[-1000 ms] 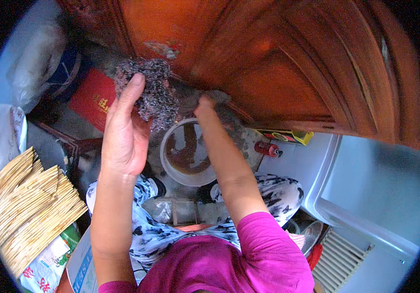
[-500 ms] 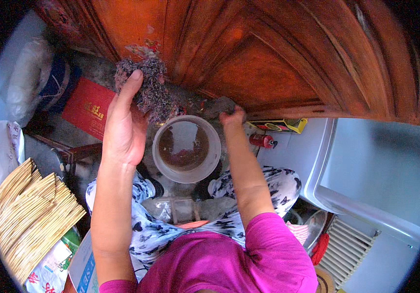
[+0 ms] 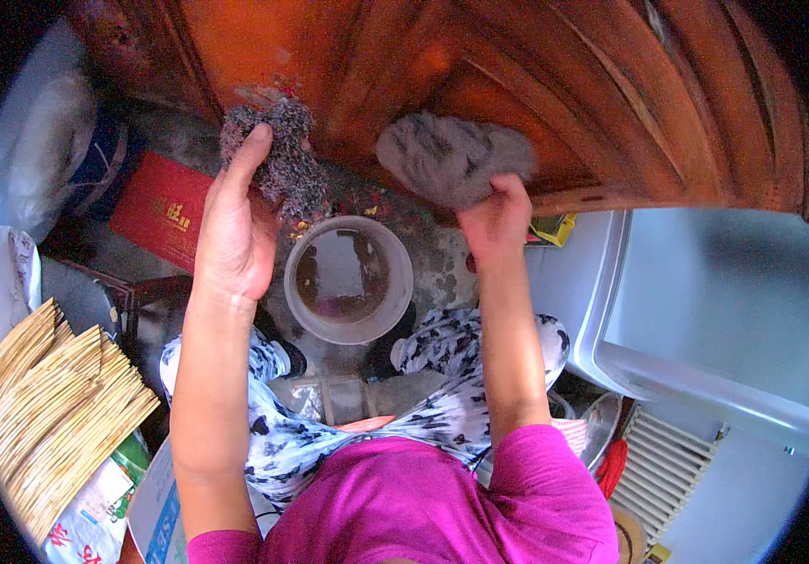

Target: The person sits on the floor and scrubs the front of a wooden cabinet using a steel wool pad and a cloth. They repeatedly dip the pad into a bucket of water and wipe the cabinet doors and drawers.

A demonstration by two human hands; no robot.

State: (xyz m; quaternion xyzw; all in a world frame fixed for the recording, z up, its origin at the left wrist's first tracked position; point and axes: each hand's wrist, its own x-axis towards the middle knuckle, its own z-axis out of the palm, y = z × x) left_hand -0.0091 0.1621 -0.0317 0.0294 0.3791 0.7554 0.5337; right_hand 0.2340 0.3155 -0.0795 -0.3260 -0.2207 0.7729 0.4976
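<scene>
A dark, curly scouring pad (image 3: 282,155) is held in my left hand (image 3: 240,226), the thumb lying along it and the other fingers mostly hidden. It is close to the lower part of a reddish-brown carved wooden door (image 3: 536,141). My right hand (image 3: 498,221) grips the near edge of a crumpled grey rag (image 3: 451,155), which lies spread out over or against the door panel. Between my forearms, on the floor, stands a round whitish plastic bucket (image 3: 402,291) holding murky brownish water.
Left of me lie a red box (image 3: 162,211), plastic bags (image 3: 52,160) and a bundle of thin straw-coloured sticks (image 3: 66,404). A pale appliance-like panel with a rounded edge (image 3: 602,310) stands to the right, near a slatted rack (image 3: 663,470) and a red cloth (image 3: 616,467).
My right hand has moved up and to the right, bringing the grey rag from near the door's bottom edge onto its panel, where more of it shows. The left hand barely moved.
</scene>
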